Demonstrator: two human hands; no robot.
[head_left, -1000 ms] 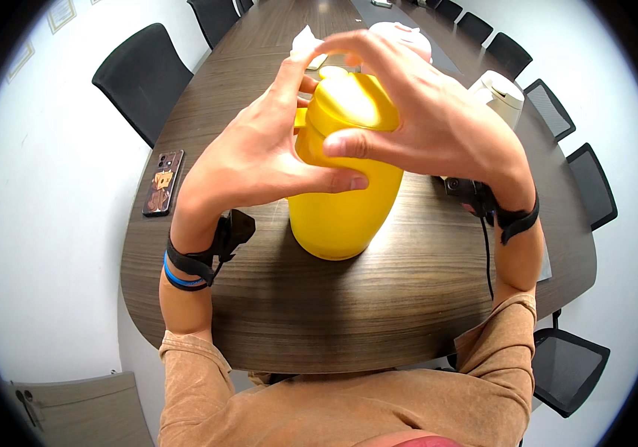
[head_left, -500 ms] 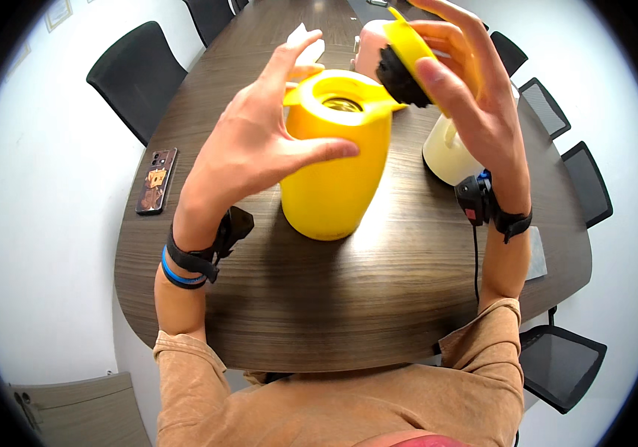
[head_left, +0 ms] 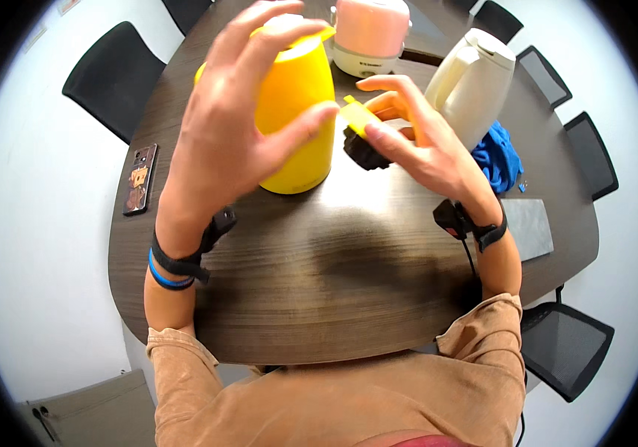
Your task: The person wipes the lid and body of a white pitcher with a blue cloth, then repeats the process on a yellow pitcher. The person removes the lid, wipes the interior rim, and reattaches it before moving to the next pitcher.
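A yellow thermos jug (head_left: 294, 127) stands on the table, its top partly covered by my left hand (head_left: 233, 127). That hand is raised in front of the jug with fingers spread and thumb out. Whether it touches the jug, I cannot tell. To the right, my right hand (head_left: 423, 141) pinches a round lid (head_left: 364, 138) with a yellow top and a black, ridged lower part. The lid is tilted, in the air beside the jug and apart from it. Black straps with small devices sit on both wrists.
Behind are a pink and white electric pot (head_left: 367, 37) and, at right, a cream jug (head_left: 475, 82). A blue cloth (head_left: 499, 158) and a grey flat sheet (head_left: 529, 227) lie on the right. A phone (head_left: 140, 179) lies left. Black chairs surround the wooden table (head_left: 297, 298).
My right hand has brought the lid down and left, from above to beside the yellow jug. The jug now appears farther back and left, and the left hand's fingers are more spread.
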